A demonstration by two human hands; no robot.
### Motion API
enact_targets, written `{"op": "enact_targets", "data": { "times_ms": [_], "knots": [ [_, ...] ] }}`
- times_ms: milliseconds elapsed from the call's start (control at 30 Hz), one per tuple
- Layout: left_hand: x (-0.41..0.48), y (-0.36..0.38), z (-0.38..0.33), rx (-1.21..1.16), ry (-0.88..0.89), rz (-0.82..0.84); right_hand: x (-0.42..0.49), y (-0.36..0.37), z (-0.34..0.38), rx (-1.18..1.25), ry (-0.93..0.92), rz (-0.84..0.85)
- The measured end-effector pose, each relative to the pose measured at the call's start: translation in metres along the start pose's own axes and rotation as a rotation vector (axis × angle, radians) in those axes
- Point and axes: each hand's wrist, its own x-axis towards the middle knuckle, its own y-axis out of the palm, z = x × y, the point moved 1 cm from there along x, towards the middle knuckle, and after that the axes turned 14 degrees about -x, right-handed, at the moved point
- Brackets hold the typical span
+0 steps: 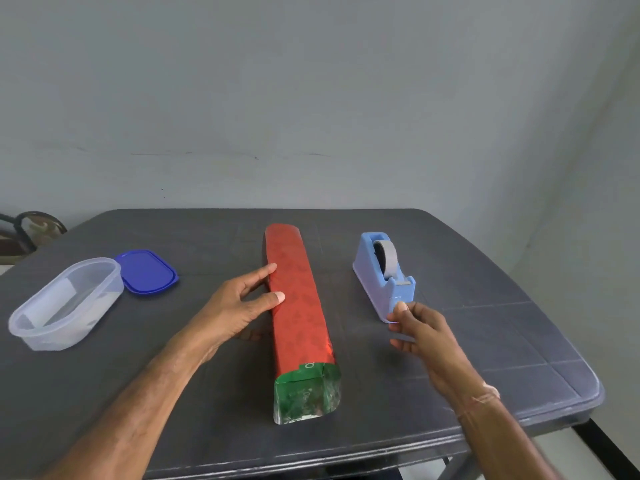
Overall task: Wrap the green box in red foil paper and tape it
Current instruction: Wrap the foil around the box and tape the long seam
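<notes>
A long green box (306,393) lies lengthwise in the middle of the dark table (207,427). Red foil paper (298,299) is wrapped around most of it, and only the near end shows green. My left hand (242,303) rests against the box's left side, thumb and forefinger pressing on the red foil. My right hand (415,332) is at the front of the blue tape dispenser (381,271), to the right of the box. Its thumb and fingers pinch at the tape end by the cutter. The clear tape itself is hard to make out.
A clear oval plastic container (65,303) stands at the left, with its blue lid (147,271) lying just behind it. The table's right and near edges are close to my right forearm. A grey wall rises behind the table.
</notes>
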Motion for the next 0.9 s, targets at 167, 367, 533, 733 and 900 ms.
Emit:
{"op": "enact_targets", "data": {
  "times_ms": [167,367,533,733,900],
  "knots": [
    [-0.001,-0.003,-0.001,-0.023,0.001,-0.028,0.008,0.019,0.087,-0.356,-0.239,0.337],
    [-0.003,-0.004,-0.005,0.001,-0.035,-0.049,0.051,0.072,0.168,-0.91,-0.528,0.626],
    [-0.003,-0.003,-0.004,0.024,-0.041,-0.033,0.078,0.107,0.189,-1.235,-0.563,0.759],
    [0.002,-0.005,0.003,-0.003,-0.029,-0.032,0.082,0.124,0.196,-1.364,-0.529,0.819],
    [0.009,-0.007,0.014,-0.009,-0.039,-0.043,0.083,0.132,0.189,-1.451,-0.517,0.808]
  ]
}}
